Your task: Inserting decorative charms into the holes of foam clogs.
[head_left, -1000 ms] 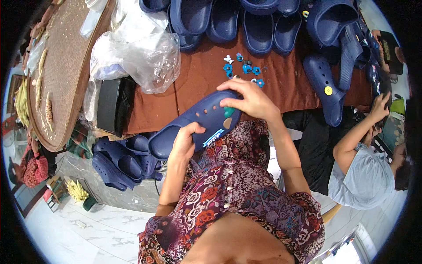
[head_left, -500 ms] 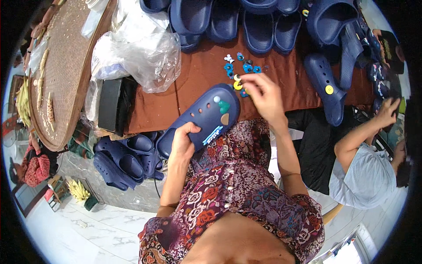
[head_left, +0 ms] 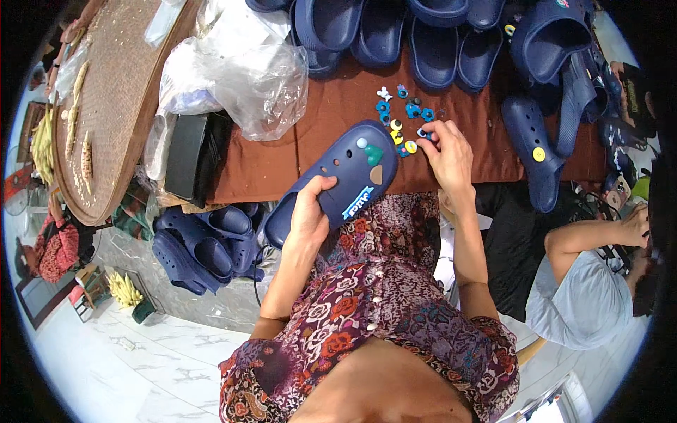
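A navy blue clog (head_left: 338,169) is gripped at its heel end by my left hand (head_left: 310,211), thumb on top and fingers underneath. Its upper bears a pale round charm, a green charm, a brown charm and a blue lettered charm (head_left: 358,202), with several open holes left of them. My right hand (head_left: 451,158) is pinched at the fingertips round a small white-and-dark shoe charm (head_left: 423,132), partly hidden by the fingers. Close by on the brown cloth lie yellow charms (head_left: 397,135), blue flower-shaped charms (head_left: 413,110) and a white charm (head_left: 384,93).
Navy clogs (head_left: 434,60) line the table's far side. Another clog (head_left: 532,151) with a yellow button charm lies right. Clear plastic bags (head_left: 264,88), a black box (head_left: 194,156) and a woven tray (head_left: 106,120) are left. More clogs (head_left: 211,247) sit lower left; a co-worker (head_left: 582,296) sits right.
My right hand has drawn back from the yellow charms to the right and now pinches a small charm. The left hand still holds the clog; the whole view has shifted slightly.
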A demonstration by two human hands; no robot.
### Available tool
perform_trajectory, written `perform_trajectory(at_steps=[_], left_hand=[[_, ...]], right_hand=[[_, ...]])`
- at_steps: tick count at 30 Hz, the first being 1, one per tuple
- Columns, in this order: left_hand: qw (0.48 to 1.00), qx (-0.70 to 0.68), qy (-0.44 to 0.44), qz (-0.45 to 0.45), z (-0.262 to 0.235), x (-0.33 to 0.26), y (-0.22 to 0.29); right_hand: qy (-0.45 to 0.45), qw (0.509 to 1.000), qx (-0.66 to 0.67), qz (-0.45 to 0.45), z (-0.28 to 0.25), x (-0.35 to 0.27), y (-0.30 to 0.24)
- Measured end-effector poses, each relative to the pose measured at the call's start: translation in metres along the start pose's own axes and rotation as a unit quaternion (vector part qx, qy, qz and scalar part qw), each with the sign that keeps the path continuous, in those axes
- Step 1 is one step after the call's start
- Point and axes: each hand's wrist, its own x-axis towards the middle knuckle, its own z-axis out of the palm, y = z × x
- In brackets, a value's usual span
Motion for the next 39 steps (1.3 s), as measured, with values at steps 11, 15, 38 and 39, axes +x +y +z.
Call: perform_trajectory(at_steps=[11, 15, 38, 39], left_hand=[[1.000, -0.019, -0.003, 0.022, -0.005, -0.001, 0.006], [1.000, -0.007, 0.004, 0.022, 0.002, -0.001, 0.002], [0.981, 0.148, -0.069, 0.100, 0.040, -0.013, -0.026], [0.981, 0.148, -0.070, 0.101, 0.041, -0.013, -0.027]], right_hand=[[-0.020, 0.997, 0.076, 0.022, -0.009, -0.003, -0.008], [-0.040, 0.993, 0.057, -0.096, 0.001, -0.006, -0.008], [-0.137, 0.942, 0.301, -0.055, -0.014, 0.012, -0.056], [-0.125, 0.921, 0.366, -0.043, -0.013, 0.011, -0.054]])
